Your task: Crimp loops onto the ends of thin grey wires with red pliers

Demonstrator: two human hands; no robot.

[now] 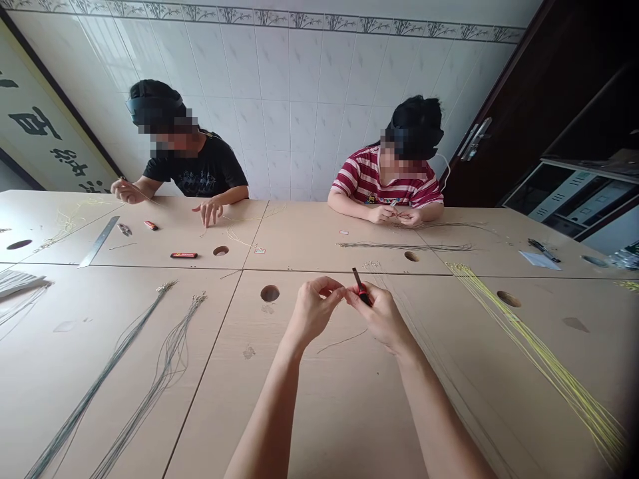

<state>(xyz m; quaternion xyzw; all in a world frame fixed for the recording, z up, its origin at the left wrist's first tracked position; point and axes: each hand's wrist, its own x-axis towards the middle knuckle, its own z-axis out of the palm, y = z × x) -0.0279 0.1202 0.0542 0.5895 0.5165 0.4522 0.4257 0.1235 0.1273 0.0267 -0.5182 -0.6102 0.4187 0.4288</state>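
My right hand (382,319) is closed around a red-and-black utility knife (363,293), its narrow dark blade pointing up and away from me. The thumb and index finger of my left hand (317,309) are pinched together, meeting my right fingertips. Whatever sits between the fingertips is too small to make out. Below my hands, a thin dark cord (342,342) curves over the tabletop; whether its upper end reaches my fingers cannot be told. Just beyond the knife lie the small pale ends of a bundle of thin clear cords (372,265), running toward me beneath my right arm.
Yellow cords (529,346) lie at right, dark green cords (107,372) and grey cords (160,372) at left. Two people sit across the table, one in black (200,166), one in stripes (389,173). A ruler (98,241), another red-and-black knife (184,255) and cable holes (270,293) are around.
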